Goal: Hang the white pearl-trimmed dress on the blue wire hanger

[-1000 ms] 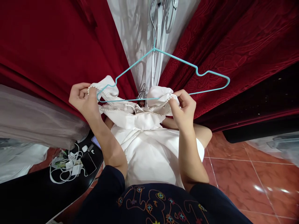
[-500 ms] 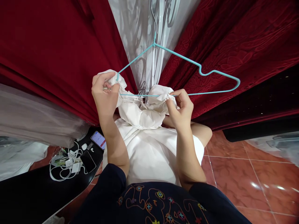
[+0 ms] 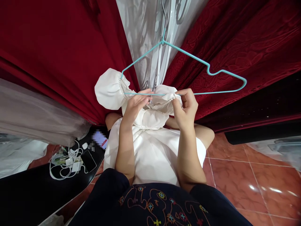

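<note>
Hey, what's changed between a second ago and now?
The left hand has let go of the left sleeve and moved right, toward the middle; the left end of the hanger now sits inside that sleeve. The right hand still pinches the right sleeve by its beaded edge.

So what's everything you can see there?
Dress: one, white, centre
Hanger: one, turquoise, one end inside a sleeve
Drapes: several, red, both sides
Cloths: several, white or grey, behind hanger and left
Table: one, black, lower left
Phones: two, one dark, one lit, on table
Cables: uncountable, white, tangled on table
Tiles: several, reddish, lower right
Shirt: one, navy, bottom
Legs: two, bare, beside dress
Left hand: one, bare, open before the dress
Right hand: one, bare, pinching the dress
</note>
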Motion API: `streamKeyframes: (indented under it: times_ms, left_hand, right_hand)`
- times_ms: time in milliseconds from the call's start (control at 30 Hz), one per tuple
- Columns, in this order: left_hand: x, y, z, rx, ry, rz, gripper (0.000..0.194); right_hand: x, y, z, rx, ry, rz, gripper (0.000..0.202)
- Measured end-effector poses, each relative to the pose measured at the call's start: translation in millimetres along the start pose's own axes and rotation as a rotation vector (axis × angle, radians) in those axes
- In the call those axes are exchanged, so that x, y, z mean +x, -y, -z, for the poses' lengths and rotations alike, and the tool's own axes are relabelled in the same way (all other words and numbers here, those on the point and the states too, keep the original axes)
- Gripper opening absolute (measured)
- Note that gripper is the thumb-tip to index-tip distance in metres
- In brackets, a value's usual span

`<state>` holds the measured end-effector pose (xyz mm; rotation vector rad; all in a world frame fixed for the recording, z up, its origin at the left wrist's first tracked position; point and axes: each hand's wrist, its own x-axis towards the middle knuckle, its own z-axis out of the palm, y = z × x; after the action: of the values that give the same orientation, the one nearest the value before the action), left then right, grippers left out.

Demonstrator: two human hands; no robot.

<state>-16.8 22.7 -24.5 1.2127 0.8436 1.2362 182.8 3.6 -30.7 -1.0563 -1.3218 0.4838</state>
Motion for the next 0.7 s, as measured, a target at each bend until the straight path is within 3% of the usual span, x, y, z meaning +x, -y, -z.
streamKeyframes:
  times_ms: [133, 200, 333, 433, 533, 700]
  left_hand:
    - [-0.1, 6.7, -23.7, -0.371, -0.203, -0.059, 0.034]
    - [-0.7, 9.9, -33.9, -0.426, -0.295, -0.128, 0.025]
    - [-2.4, 10.1, -43.9, -0.445, -0.329, -0.284, 0.021]
    - [-3.0, 7.3, -47.0, -0.436, -0.364, -0.359, 0.025]
    - [-2.5, 5.7, -48.9, -0.402, -0.395, -0.388, 0.026]
    - [-1.3, 4.3, -47.6, -0.393, -0.420, -0.403, 0.023]
  right_hand:
    - [3.7, -2.2, -2.2, 0.027, -0.034, 0.001, 0.003]
    - [5.6, -1.3, -1.2, 0.032, -0.044, 0.001, 0.005]
    - [1.1, 4.6, 1.3, 0.011, -0.060, 0.025, 0.012]
    - [-11.3, 5.2, 2.9, -0.045, -0.275, 0.073, 0.017]
    - [-16.8, -4.8, 11.5, -0.044, -0.459, 0.019, 0.015]
    - [18.9, -36.3, 57.3, -0.095, -0.598, -0.193, 0.022]
